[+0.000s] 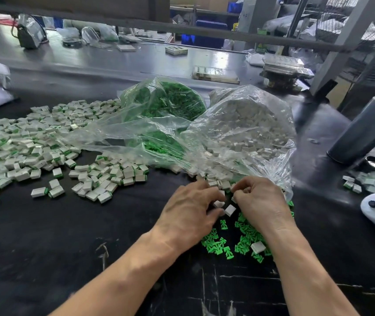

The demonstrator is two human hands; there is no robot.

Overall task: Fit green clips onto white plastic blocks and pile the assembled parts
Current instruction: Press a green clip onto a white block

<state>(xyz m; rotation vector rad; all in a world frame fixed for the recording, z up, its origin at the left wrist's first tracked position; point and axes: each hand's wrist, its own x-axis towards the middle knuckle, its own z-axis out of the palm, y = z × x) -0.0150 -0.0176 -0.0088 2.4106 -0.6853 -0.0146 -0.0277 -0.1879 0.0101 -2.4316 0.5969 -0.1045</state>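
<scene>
Green clips [232,242] w/ white blocks [228,209] btwn both hands, bag mouth [239,172] just beyond.

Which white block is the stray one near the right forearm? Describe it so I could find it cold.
Start at the loose green clips spread on the black table below the two hands. At their right edge, against the right forearm, lies one white block. It is the only white piece among those clips, apart from the blocks by the fingers.

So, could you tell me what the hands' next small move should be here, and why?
Probably lift one green clip from the loose scatter and press it onto a white block. Both the left hand and right hand are already among bare blocks, with clips lying just below them.
</scene>
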